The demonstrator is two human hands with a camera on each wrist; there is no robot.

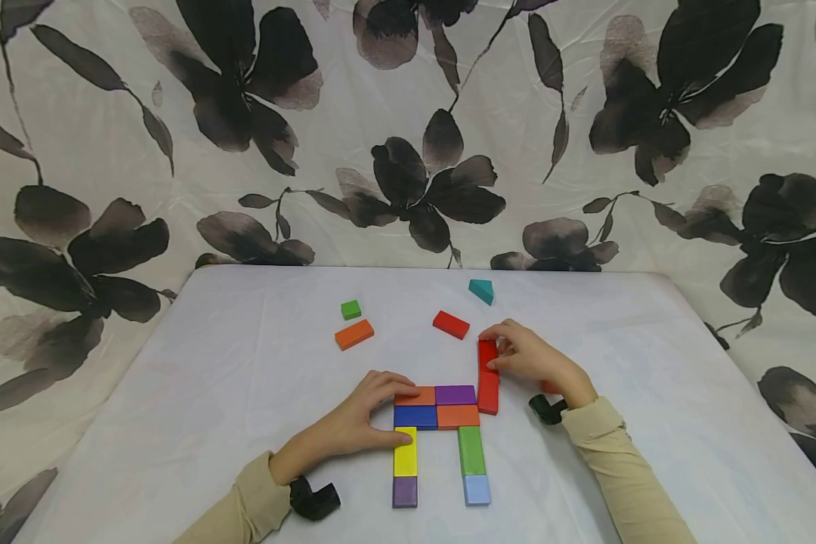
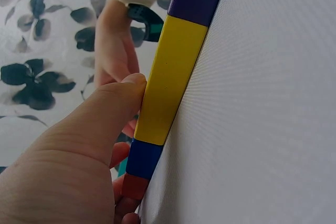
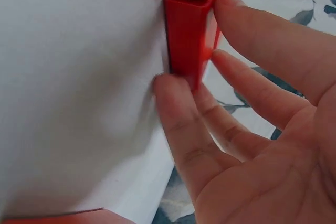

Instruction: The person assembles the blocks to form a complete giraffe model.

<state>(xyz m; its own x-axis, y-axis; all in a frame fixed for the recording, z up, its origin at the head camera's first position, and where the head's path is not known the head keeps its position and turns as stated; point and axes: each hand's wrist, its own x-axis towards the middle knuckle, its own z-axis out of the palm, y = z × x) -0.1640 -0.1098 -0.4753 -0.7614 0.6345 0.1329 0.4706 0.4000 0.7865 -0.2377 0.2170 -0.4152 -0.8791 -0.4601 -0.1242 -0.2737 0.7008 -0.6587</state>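
Flat coloured blocks lie edge to edge on the white table. My left hand (image 1: 357,419) is at their left side, its thumb on the yellow block (image 1: 405,457) and its fingertips on the upper orange block (image 1: 416,396). Below and beside these are a blue block (image 1: 415,417), a purple block (image 1: 455,394) and another orange block (image 1: 459,415). Green (image 1: 471,449), light blue (image 1: 477,489) and dark purple (image 1: 404,492) blocks form two legs. My right hand (image 1: 533,357) holds the upper red block (image 3: 186,30) by its far end and side; a lower red block (image 1: 488,394) adjoins it.
Beyond the figure lie a loose red block (image 1: 451,325), a teal triangular block (image 1: 481,291), a small green block (image 1: 350,310) and an orange block (image 1: 354,335). One more red piece (image 1: 551,387) is partly hidden by the right wrist. Floral fabric (image 1: 408,189) hangs behind the table.
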